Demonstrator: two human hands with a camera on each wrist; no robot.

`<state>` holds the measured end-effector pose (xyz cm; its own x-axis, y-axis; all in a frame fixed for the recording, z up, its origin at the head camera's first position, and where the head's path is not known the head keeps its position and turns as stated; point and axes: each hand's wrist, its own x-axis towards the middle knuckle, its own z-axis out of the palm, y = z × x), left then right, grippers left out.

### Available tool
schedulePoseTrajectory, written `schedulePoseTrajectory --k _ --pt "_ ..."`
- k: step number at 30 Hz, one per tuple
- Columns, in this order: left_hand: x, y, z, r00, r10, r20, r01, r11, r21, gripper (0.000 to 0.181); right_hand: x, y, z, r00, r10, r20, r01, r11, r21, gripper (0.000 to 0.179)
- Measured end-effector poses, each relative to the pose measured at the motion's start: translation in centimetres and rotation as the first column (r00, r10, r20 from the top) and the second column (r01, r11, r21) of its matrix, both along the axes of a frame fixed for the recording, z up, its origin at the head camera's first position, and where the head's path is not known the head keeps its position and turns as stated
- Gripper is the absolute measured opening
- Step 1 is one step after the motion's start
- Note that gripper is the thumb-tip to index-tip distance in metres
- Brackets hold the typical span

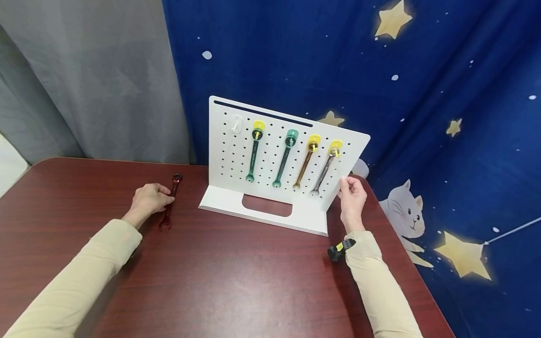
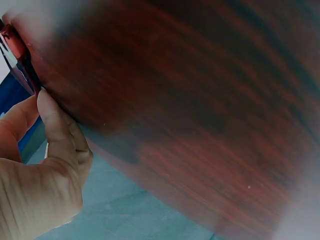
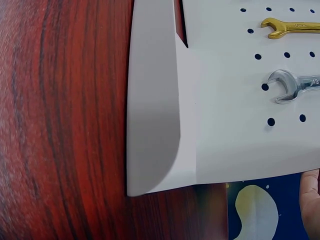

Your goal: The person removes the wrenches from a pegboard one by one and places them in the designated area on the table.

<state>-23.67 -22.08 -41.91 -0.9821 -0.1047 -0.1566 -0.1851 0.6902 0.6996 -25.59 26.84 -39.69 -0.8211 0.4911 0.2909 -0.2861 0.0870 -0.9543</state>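
Observation:
My left hand (image 1: 150, 201) pinches the middle of a red combination wrench (image 1: 175, 184) on the table, its ring end pointing away from me. In the left wrist view, thumb and fingertips (image 2: 46, 100) meet at the edge of the wrench (image 2: 14, 42). On the other side, my right hand (image 1: 353, 199) grips the right edge of a white pegboard stand (image 1: 270, 162), thumb at the front. Hanging from its hooks are two green wrenches (image 1: 252, 162) (image 1: 283, 164), a gold wrench (image 1: 305, 166) and a silver wrench (image 1: 324, 173). A white hook (image 1: 236, 125) at the upper left is bare.
The dark red wooden table (image 1: 220, 277) carries the stand near its back edge. Behind hang a grey curtain (image 1: 97, 84) and a blue star-patterned curtain (image 1: 274, 56). A black wrist device (image 1: 338, 251) is strapped to my right wrist.

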Motion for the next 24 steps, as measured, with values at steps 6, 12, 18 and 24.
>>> schedulePoseTrajectory --k 6,12,18,24 --pt "0.2 -0.1 0.0 0.995 0.002 -0.104 -0.011 0.996 -0.085 0.035 0.1 -0.1 -0.1 1.0 -0.004 -0.005 0.004 1.0 0.016 0.007" --pt "0.0 2.7 1.1 0.923 0.013 -0.384 -0.015 1.0 0.0 0.029 0.0 0.1 0.2 0.999 -0.019 -0.028 0.019 1.0 0.009 0.007" --pt "-0.3 7.9 2.9 0.897 0.028 -0.442 0.061 0.98 0.187 0.029 0.1 0.0 0.2 1.0 0.007 -0.016 -0.007 1.0 0.0 0.01" --pt "-0.6 12.2 4.0 0.892 0.092 -0.443 0.071 0.939 0.337 0.028 0.2 -0.1 0.1 1.0 0.019 -0.002 -0.019 1.0 -0.015 0.017"
